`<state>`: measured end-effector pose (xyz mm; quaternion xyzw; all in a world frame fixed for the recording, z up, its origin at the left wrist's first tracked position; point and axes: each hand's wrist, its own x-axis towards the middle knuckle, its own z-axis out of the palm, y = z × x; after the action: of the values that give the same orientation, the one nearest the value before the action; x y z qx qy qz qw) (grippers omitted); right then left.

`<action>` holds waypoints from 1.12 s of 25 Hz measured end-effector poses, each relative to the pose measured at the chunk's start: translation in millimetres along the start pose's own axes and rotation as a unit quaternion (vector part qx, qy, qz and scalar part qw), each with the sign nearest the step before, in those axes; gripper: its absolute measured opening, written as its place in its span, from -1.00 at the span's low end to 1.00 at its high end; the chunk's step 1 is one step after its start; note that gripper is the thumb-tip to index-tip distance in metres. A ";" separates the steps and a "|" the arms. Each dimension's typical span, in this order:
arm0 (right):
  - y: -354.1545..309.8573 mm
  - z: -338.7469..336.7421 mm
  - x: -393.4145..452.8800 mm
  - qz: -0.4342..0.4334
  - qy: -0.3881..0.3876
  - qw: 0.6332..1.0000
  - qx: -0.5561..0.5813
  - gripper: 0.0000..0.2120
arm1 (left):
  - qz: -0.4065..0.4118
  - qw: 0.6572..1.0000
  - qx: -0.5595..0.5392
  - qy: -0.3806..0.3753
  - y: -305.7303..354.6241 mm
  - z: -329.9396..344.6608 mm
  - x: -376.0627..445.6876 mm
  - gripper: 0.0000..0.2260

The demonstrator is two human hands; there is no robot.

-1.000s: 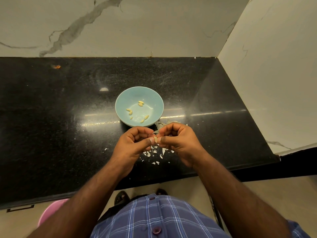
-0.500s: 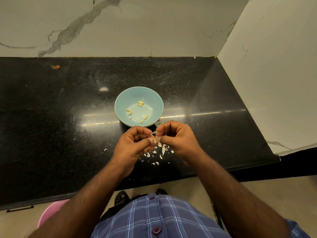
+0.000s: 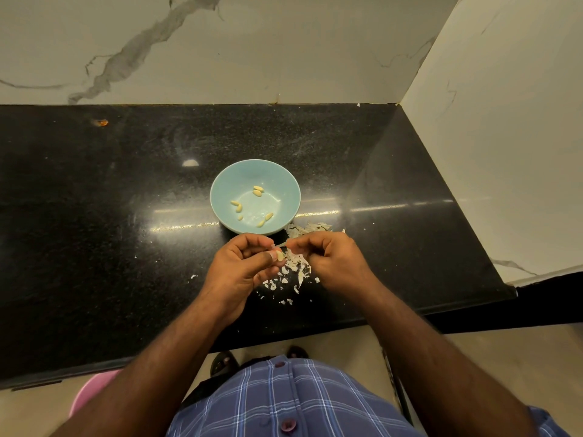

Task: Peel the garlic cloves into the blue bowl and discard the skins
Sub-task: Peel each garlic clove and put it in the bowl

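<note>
A small, pale yellow garlic clove is pinched in the left hand just before the blue bowl; a thin papery skin strip is gripped by the right hand fingers above the black counter.

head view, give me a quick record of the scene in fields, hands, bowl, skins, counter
left hand: left hand pinches a small pale garlic clove
right hand: right hand pinches a thin strip of papery skin off that clove
bowl: round light blue bowl on the counter beyond the hands, seven peeled cloves inside
skins: loose white garlic skins on the counter below the hands and right of the bowl
counter: glossy black speckled stone countertop
</note>
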<state>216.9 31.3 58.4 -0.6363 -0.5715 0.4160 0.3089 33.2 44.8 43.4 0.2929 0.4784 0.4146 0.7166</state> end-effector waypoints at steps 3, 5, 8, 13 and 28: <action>-2.4 2.6 -2.0 -0.019 0.048 0.998 0.020 -0.83 | -0.001 1.000 0.007 0.001 -0.2 -0.7 0.6 -0.86; -3.6 6.7 -3.2 -0.022 0.030 0.999 0.011 -0.80 | -0.002 1.000 0.010 -0.005 0.3 -0.6 1.1 -0.86; -4.1 12.3 -1.8 0.008 -0.017 1.000 0.006 -0.83 | 0.013 0.999 0.044 -0.006 -1.2 0.2 0.6 -0.87; 1.1 -0.8 5.0 0.045 0.025 0.999 0.001 -0.84 | 0.128 0.931 0.340 0.020 -8.3 -10.6 6.3 -0.92; -3.3 -1.1 0.4 0.052 0.002 0.994 0.092 -0.89 | 0.117 0.929 0.347 -0.055 -6.4 -7.5 3.0 -0.87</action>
<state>216.3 32.3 61.7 -0.6348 -0.4964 0.4811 0.3451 28.9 44.4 34.0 0.5992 0.5149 0.2869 0.5418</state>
